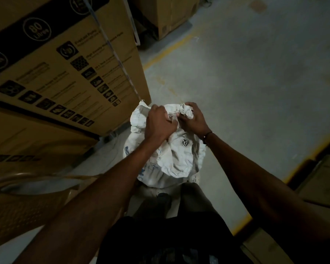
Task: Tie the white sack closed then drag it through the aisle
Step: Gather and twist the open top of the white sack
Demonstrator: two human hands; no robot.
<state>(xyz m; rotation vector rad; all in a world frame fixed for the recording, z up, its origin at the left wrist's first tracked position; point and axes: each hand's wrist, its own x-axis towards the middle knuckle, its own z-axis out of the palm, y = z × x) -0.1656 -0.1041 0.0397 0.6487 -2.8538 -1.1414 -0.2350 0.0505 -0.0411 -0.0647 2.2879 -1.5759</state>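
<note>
Tying in progress, drag not started as far as we can judge. Crumpled white woven sack [171, 159] stands on the grey concrete floor [255, 82] just beside the stacked brown cardboard cartons [65, 63]. We've got left hand [157, 121] and right hand [193, 119] both curled on the bunched mouth, knuckles nearly touching. Can't tell whether a knot exists yet.

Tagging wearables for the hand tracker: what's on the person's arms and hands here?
Both forearms are bare, with no sleeves in view and no gloves. The right hand has a thin dark band around its wrist with a small pale bead or clasp. The left hand and its wrist carry nothing visible. No rings can be made out.
</note>
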